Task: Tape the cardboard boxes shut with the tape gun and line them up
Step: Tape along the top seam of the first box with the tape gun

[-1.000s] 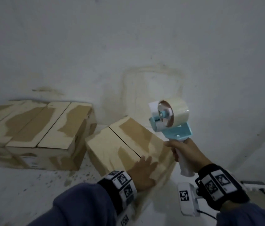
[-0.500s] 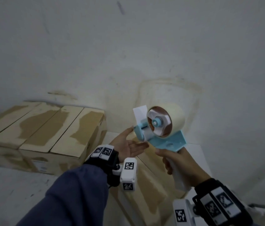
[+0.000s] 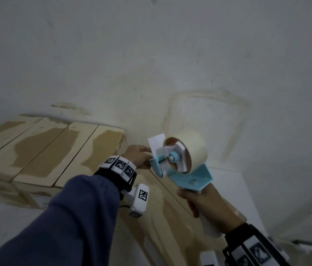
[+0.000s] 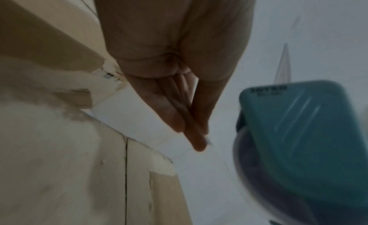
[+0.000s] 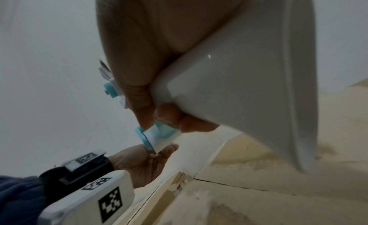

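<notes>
My right hand grips the white handle of the light-blue tape gun, which carries a cream tape roll and hangs tilted above a cardboard box. The box's flaps meet in a dark seam. My left hand is at the gun's nose. In the left wrist view its thumb and fingers come together in a pinch beside the blue frame, seemingly on the loose tape end. The right wrist view shows the handle and the left hand under the nose.
A row of closed cardboard boxes stands against the stained white wall at the left. A white block lies right of the near box. A small grey device sits at the lower right.
My left hand left the box top, rose palm-up under the gun's nose, then turned over and closed its fingertips there. The right hand kept hold of the gun and lowered it slightly.
</notes>
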{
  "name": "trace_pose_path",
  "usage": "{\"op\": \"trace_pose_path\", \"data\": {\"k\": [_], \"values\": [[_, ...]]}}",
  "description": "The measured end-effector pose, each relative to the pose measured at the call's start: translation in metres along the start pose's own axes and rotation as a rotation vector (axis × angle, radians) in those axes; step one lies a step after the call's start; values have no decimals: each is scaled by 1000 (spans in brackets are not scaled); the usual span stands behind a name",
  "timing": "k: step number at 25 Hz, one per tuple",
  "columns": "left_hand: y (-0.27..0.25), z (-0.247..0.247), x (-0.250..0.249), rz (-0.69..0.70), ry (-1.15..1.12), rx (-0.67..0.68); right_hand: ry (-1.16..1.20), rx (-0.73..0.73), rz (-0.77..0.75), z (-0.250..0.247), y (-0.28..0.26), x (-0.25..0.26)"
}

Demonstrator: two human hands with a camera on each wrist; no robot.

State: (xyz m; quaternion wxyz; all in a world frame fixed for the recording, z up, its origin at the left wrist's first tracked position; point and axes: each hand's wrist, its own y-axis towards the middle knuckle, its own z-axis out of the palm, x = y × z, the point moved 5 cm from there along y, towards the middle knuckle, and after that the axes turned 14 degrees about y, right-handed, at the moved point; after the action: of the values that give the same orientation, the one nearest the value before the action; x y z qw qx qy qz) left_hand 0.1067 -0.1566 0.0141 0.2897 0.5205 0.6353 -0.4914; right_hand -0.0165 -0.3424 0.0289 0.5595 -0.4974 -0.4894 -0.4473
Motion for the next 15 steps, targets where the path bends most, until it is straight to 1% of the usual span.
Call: {"op": "trace_pose_path", "data": {"k": [1,3,4,6,9,11,13,15], "values": [[6,-10,0,13,21,-44,-14,-7,16,-4,2,-4],[22,-35,7,-6,-36,-132,-64,-11,54,-12,6,-10],[31,-43,10,-5,-42,-135,-75,-9,75,-16,10,-12],[38,-48,16,25,29,-77,-98,-10,106,-23,12,-16],[50,-36,28,47,213,2,-145,14,148,-22,18,-25],[56,-33,34,51,315,12,-133,17,157,-20,21,-28],[64,-32,38,26,375,26,-112,15,145,-20,22,-30],[65,-29,39,13,432,69,-101,15,149,-20,22,-31]]}}
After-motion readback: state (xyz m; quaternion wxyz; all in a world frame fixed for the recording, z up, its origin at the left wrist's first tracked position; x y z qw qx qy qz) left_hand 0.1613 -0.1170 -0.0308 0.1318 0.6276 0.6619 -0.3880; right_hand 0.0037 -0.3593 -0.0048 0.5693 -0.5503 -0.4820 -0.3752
